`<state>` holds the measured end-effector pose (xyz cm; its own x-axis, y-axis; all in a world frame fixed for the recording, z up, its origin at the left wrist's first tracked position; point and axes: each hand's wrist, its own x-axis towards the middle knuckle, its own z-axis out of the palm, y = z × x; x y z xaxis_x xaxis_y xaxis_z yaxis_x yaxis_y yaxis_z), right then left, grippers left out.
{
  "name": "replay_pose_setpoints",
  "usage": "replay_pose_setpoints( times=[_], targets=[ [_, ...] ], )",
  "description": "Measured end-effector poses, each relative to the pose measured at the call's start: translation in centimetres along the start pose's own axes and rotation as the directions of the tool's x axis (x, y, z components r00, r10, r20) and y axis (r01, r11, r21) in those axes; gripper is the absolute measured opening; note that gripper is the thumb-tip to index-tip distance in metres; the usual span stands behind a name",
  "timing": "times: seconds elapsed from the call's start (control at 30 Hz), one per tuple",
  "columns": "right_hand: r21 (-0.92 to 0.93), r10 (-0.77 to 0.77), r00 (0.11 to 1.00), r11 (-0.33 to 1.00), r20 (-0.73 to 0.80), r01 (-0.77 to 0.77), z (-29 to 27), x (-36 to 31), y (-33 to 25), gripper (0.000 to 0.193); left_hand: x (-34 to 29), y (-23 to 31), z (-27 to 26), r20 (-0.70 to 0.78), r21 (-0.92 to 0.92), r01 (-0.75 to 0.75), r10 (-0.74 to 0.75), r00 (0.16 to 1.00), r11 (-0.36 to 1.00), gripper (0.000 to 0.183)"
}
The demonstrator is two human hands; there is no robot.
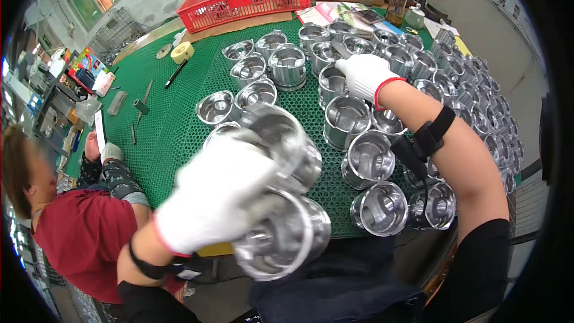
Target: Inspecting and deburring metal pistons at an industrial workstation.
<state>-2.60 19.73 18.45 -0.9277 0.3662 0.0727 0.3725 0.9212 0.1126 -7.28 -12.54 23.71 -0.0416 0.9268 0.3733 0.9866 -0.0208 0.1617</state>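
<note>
My left hand (215, 188), in a white knit glove and smeared by motion, is closed around shiny metal pistons at the near side of the table. One piston (286, 236) hangs past the near edge with its hollow end toward me. A second piston (278, 134), also blurred, is against the fingers above it. My right hand (368, 75), gloved in white with a red cuff, reaches over the standing pistons. Its fingers are closed around a flat grey metal tool (341, 49), whose end sticks out past the fingertips. Just below that hand stands a piston (332, 81).
Many pistons (371, 158) crowd the green mat (173, 104) to the right. A red crate (245, 3) of pistons stands at the back. Tape (182, 52), a black pen (176, 74) and thin files (143, 100) lie left. A co-worker (89, 227) sits at the left.
</note>
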Motion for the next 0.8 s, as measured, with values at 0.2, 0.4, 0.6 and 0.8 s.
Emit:
replay_pose_setpoints(
  times=[0.2, 0.4, 0.6, 0.8],
  targets=[
    [-0.035, 0.029, 0.999, 0.999, 0.014, -0.028, 0.1, 0.9, -0.4, 0.024, 0.8, -9.7, -6.5, -0.196, -0.229, 0.508, -0.55, 0.812, 0.83, 0.018],
    [0.028, 0.099, 0.995, 0.995, -0.011, -0.099, 1.3, 1.5, -0.4, 0.029, 2.0, -25.5, -4.4, -0.402, 0.31, 0.657, -0.532, 0.745, 0.687, 0.029],
    [0.128, 0.181, 0.978, 0.977, -0.101, -0.168, 2.4, 1.4, 0.2, 0.051, 4.0, -30.4, 1.7, -0.197, 0.373, 0.661, -0.641, 0.742, 0.651, 0.029],
    [-0.051, 0.084, 0.996, 0.995, -0.025, -0.086, 0.8, 1.6, -1.5, 0.037, 0.6, -37.9, 4.3, -0.082, 0.113, 0.669, -0.664, 0.743, 0.735, 0.029]
  ],
)
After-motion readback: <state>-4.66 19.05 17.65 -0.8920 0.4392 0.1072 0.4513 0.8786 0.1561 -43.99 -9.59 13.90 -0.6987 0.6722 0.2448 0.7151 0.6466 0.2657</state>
